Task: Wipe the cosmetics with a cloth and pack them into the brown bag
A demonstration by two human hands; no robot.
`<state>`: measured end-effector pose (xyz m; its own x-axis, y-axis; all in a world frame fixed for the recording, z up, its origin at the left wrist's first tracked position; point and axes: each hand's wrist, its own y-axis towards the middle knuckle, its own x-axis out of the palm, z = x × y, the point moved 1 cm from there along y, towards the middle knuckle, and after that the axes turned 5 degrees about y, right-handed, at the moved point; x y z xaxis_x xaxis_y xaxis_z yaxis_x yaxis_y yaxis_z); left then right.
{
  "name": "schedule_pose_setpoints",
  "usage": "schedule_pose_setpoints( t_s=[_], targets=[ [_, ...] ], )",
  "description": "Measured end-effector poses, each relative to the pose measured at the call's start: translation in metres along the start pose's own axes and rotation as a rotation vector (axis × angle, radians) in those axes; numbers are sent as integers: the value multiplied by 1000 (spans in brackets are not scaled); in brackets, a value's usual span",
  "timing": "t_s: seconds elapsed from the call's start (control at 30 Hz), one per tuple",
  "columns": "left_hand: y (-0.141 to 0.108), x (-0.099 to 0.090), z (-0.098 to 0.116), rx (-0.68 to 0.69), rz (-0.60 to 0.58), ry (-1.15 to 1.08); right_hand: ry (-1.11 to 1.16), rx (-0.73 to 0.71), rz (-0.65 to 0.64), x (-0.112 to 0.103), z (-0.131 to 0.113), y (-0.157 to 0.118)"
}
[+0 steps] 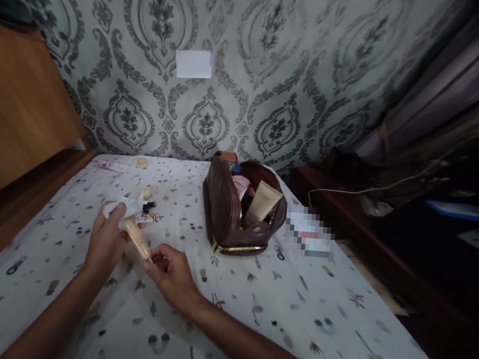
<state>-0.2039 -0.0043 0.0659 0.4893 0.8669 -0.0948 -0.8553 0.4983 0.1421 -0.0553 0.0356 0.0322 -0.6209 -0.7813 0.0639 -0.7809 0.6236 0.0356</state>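
Observation:
My left hand (pixel 108 235) is closed on a crumpled white tissue (pixel 127 208), beside the upper end of a beige tube (pixel 136 239). The fingertips of my right hand (pixel 172 271) pinch the tube's lower end. To the right, a brown leather bag (pixel 224 206) stands unzipped on the patterned white cloth (pixel 229 311). A gold-beige tube (pixel 263 202) leans out of its opening, with a pink item (pixel 241 185) next to it. Just beyond my left hand lie small black and gold items (pixel 149 208) and a small cream-coloured jar (pixel 145 192).
A pink and white tube (pixel 111 166) and a small yellowish jar (pixel 142 162) lie at the back left. A blurred-out packet (pixel 310 233) is right of the bag. Wooden furniture (pixel 21 112) borders the left; a white cable (pixel 358 192) runs at right.

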Motion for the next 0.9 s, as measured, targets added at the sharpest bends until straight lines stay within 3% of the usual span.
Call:
schedule_pose_setpoints(
  t_s=[0.17,0.27,0.4,0.53,0.63,0.73,0.9],
  targets=[
    [-15,18,5,-297,117,-428,109,41,7,0,3,2],
    [-33,28,1,-376,41,-499,235,107,11,-2,8,7],
    [-57,36,-11,-286,-187,-473,382,150,119,-9,15,14],
    [-64,37,-21,-206,-427,-375,474,154,161,-13,21,19],
    [-57,30,-25,-123,-412,-293,396,190,125,-18,19,20],
    [-51,22,-26,-41,-356,-184,288,87,212,-27,9,20],
    [-54,20,-26,-123,-517,-174,346,-41,250,-42,-10,22]
  ],
)
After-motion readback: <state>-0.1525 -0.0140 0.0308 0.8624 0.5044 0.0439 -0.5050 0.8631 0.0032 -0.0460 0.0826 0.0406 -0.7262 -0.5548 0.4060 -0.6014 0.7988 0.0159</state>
